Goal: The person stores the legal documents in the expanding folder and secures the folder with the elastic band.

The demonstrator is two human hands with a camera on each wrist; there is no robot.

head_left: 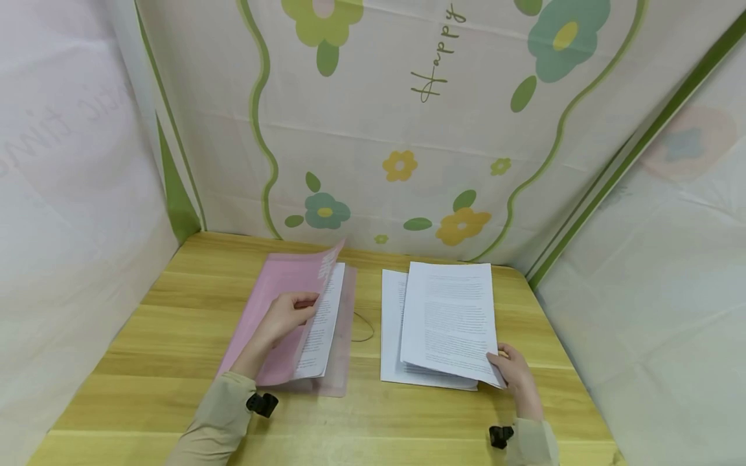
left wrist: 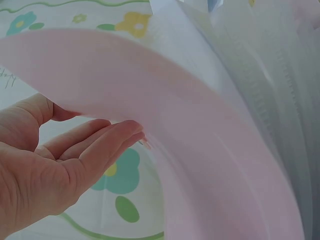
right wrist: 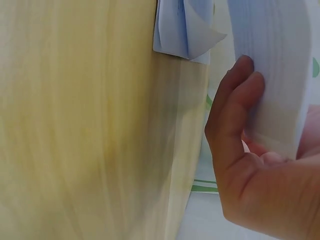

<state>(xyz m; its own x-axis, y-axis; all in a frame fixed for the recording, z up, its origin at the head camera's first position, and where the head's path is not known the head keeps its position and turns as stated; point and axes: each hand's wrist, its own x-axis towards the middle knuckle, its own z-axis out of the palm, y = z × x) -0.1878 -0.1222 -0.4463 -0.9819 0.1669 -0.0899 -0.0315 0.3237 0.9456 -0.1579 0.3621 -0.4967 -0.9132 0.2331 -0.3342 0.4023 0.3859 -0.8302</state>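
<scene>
A pink translucent folder (head_left: 280,278) lies on the left of the table with its cover lifted, printed sheets (head_left: 320,343) inside. My left hand (head_left: 291,314) holds the raised cover by its free edge. In the left wrist view the cover (left wrist: 125,75) bends in an arc over the left hand (left wrist: 65,165), thumb and fingertips at its edge. To the right, my right hand (head_left: 515,369) grips a stack of printed paper (head_left: 449,317) at its lower right corner, lifting that corner. The right wrist view has the right hand (right wrist: 250,135) curled round the stack's edge.
More white sheets (head_left: 392,336) lie partly beneath the gripped stack. A thin cord loop (head_left: 370,330) rests between folder and papers. The wooden table (head_left: 373,427) is bounded by flower-printed fabric (head_left: 361,129) at the back and fabric at both sides.
</scene>
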